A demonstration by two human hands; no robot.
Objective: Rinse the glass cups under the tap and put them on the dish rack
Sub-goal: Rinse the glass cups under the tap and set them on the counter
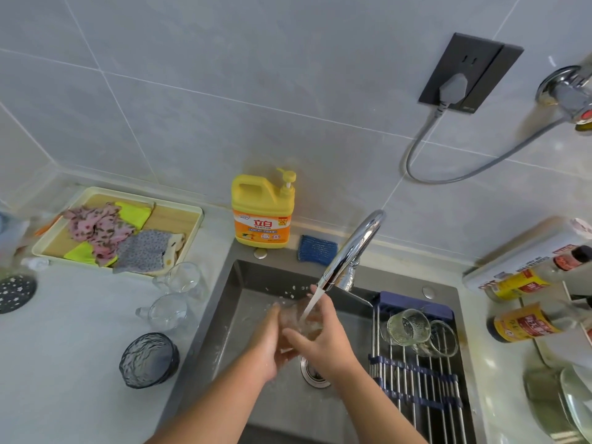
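**Wet glass, both hands wrapping round it**

The glass cup (301,322) is sitting between the two hands over the middle of the sink (230,299), just above the drain. Water from the tap (349,251) is running straight into it. The left hand (272,341) is cupping its left side and underside. The right hand (320,341) is curling round its right side, so both are clamping on the cup.

The cup is probably going to feel light and stiff, but it is wet, so likely slippery, and it is breakable against the hard sink. The safest hold is looking like a full wrap round the side wall, not a pinch at the thin rim.

The cup is showing as clear and colourless, and is blurring behind water and fingers, so I cannot tell its shape.

Two clear cups (407,326) (443,338) are lying on the dish rack (416,379) across the sink's right side. Two more cups (184,277) (166,310) are standing on the bench (80,347) by the sink's left edge.
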